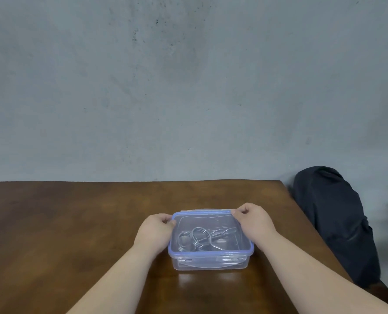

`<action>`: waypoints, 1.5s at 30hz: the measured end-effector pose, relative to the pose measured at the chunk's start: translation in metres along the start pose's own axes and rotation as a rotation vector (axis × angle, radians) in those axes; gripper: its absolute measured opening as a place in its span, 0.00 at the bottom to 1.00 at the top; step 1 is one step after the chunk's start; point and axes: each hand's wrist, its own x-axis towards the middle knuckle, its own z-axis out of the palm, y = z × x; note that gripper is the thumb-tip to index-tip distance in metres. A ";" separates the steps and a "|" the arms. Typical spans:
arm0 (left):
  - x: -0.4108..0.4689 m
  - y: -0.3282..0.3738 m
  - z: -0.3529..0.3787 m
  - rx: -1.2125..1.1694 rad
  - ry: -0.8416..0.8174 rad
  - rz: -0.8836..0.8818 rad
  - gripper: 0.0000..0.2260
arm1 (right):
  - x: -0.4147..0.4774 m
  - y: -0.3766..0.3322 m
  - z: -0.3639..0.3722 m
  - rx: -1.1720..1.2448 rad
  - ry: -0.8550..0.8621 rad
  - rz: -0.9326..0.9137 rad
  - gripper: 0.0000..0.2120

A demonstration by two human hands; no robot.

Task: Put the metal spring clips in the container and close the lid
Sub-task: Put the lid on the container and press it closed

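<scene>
The metal spring clips (199, 237) lie inside the container (211, 259), near the table's (75, 223) near edge. The lid (208, 215) sits on top. The left hand (153, 232) and right hand (254, 220) curl fingers on its far corners; latching seems left.

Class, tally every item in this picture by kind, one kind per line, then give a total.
Clear container with blue-rimmed lid: 1
Metal spring clips inside it: at least 2, exact count unclear
Hands: 2, left hand, right hand
Wooden table: 1
Dark bag: 1
Total: at least 7
</scene>
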 end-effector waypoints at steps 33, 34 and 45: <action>-0.034 -0.003 0.000 0.066 -0.060 -0.033 0.14 | -0.034 0.009 0.003 0.117 -0.020 0.022 0.14; -0.033 -0.003 0.002 0.064 -0.049 -0.036 0.14 | -0.034 0.009 0.004 0.133 -0.027 0.022 0.14; -0.029 -0.007 0.019 -0.397 -0.110 -0.175 0.28 | -0.033 0.016 0.006 0.640 -0.243 0.172 0.17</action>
